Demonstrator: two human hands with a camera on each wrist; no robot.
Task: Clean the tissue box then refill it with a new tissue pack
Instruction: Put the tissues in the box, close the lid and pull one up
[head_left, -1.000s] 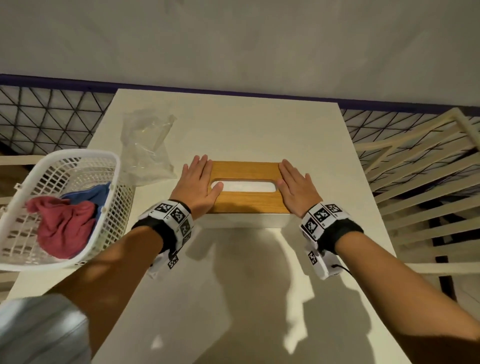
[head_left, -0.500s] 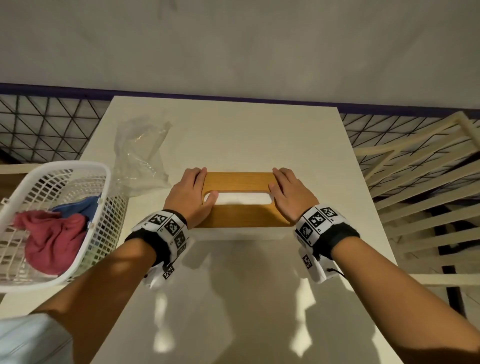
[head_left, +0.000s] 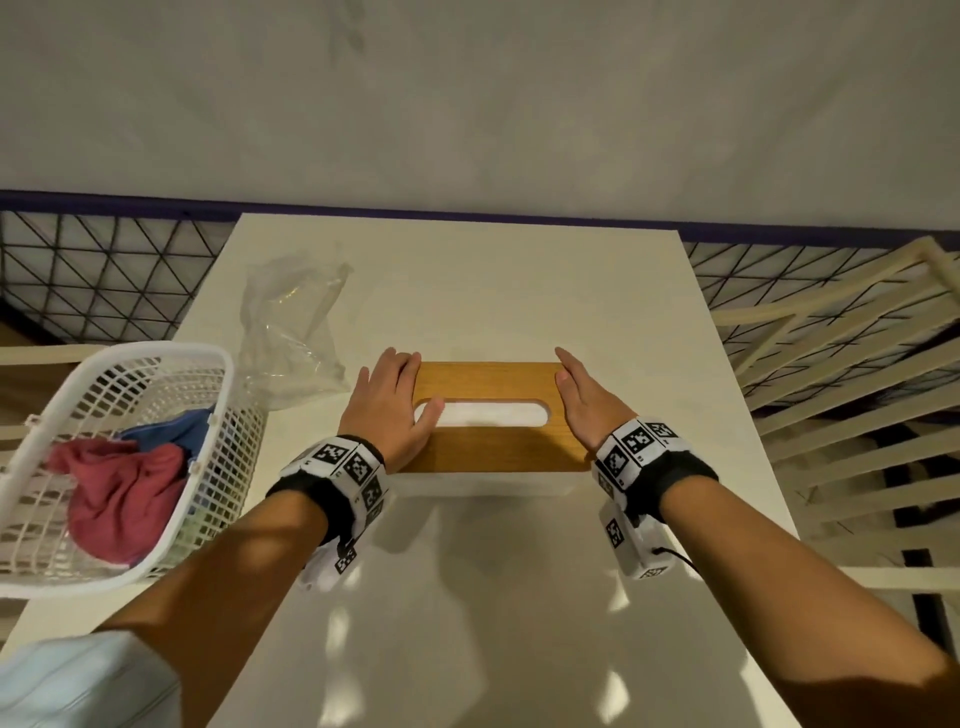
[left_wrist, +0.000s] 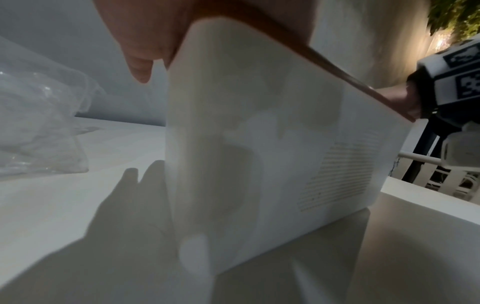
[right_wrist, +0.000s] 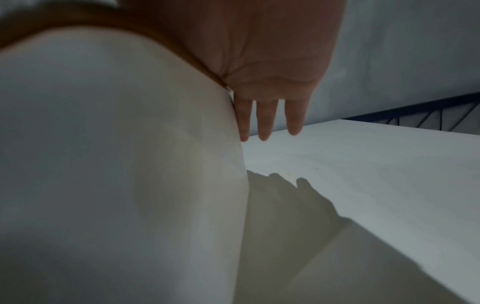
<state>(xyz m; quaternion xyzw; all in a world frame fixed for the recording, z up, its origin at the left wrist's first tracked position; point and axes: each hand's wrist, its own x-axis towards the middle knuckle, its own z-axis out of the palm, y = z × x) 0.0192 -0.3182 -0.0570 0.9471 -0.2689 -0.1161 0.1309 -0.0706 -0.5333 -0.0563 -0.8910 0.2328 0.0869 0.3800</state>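
The tissue box (head_left: 488, 379), a white body under a wooden lid, stands mid-table with white tissue (head_left: 493, 414) showing in its slot. My left hand (head_left: 387, 400) lies over the lid's left end, thumb at the slot's left tip. In the left wrist view the box wall (left_wrist: 272, 144) fills the middle, and my left hand (left_wrist: 140, 41) has a fingertip hanging past the lid's corner. My right hand (head_left: 584, 402) rests on the lid's right end. Its fingers (right_wrist: 267, 123) point straight out past the box (right_wrist: 116, 154).
A crumpled clear plastic wrapper (head_left: 291, 327) lies left of the box. A white mesh basket (head_left: 130, 358) at the table's left edge holds a red cloth (head_left: 119, 493) and a blue cloth (head_left: 171, 431). Cream slatted furniture (head_left: 831, 364) stands right of the table (head_left: 493, 597).
Both hands stayed on the lid. The right hand slid outward to the right end and its fingers straightened. The left hand shifted slightly, thumb still at the slot.
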